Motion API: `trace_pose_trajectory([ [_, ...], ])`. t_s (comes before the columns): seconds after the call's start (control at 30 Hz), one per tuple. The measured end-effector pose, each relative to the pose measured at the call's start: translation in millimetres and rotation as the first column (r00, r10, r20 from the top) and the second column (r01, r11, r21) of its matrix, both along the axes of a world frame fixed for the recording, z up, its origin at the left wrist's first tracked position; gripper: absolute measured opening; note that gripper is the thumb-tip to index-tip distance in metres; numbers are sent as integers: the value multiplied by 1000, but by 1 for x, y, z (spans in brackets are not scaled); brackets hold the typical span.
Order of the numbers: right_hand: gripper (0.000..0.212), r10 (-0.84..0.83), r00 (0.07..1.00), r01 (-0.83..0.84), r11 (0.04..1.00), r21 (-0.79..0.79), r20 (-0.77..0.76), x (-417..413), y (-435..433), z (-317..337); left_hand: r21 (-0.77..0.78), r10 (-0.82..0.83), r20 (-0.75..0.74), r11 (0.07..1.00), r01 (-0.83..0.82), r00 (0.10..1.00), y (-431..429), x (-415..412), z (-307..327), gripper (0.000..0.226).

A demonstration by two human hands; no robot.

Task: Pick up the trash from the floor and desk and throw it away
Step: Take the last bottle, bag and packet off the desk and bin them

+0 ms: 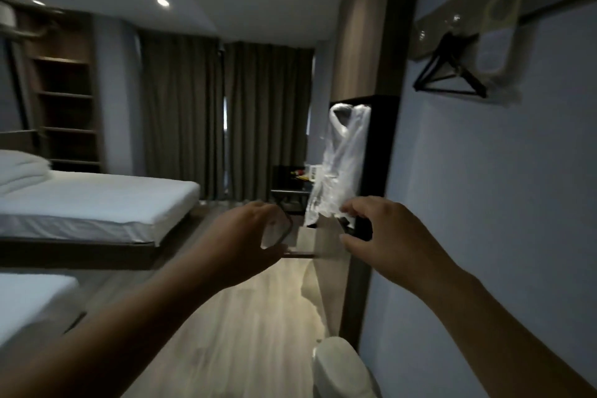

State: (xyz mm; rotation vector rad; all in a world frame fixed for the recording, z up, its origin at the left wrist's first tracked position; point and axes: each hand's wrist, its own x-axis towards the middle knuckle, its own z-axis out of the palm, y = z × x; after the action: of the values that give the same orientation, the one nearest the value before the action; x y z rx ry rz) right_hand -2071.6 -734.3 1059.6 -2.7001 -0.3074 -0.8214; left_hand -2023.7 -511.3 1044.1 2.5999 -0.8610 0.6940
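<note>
Bed [97, 200] far left of robe [342, 165]. Left hand [245, 236], below-left of robe, is curled round clear dark-rimmed trash [279, 229], too blurred to ID. Right hand [384, 236], just below robe, thumb and fingers pinching pale paper [318, 241]. Hanger [449, 74] up-right of robe.

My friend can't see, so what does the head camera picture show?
The left hand and right hand hold a blurred pale thing between them in a dim hotel room. A white bed is left; a white robe hangs ahead.
</note>
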Motion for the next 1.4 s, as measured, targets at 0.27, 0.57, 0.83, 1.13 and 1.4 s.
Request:
trace_pose_trajectory([
  [0.27, 39, 166, 982, -168, 986, 14, 93, 16, 60, 25, -45, 175, 50, 984, -173, 983, 73, -28, 25, 45],
  [0.57, 42, 209, 970, -210, 978, -8, 124, 45, 149, 29, -57, 237, 90, 971, -232, 967, 166, -25, 37, 44],
  [0.83, 42, 182, 976, -183, 983, -4, 119, 70, 203, 18, -62, 196, 81, 980, -191, 977, 219, 9, 24, 52],
  [1.13, 41, 116, 989, -114, 993, -25, 92, 152, 196, 1, -73, 143, 59, 988, -138, 988, 214, 106, 3, 46],
  [1.4, 43, 85, 988, -83, 996, -15, 133, 282, 160, -2, -41, 145, 52, 989, -143, 988, 178, 238, 7, 45],
])
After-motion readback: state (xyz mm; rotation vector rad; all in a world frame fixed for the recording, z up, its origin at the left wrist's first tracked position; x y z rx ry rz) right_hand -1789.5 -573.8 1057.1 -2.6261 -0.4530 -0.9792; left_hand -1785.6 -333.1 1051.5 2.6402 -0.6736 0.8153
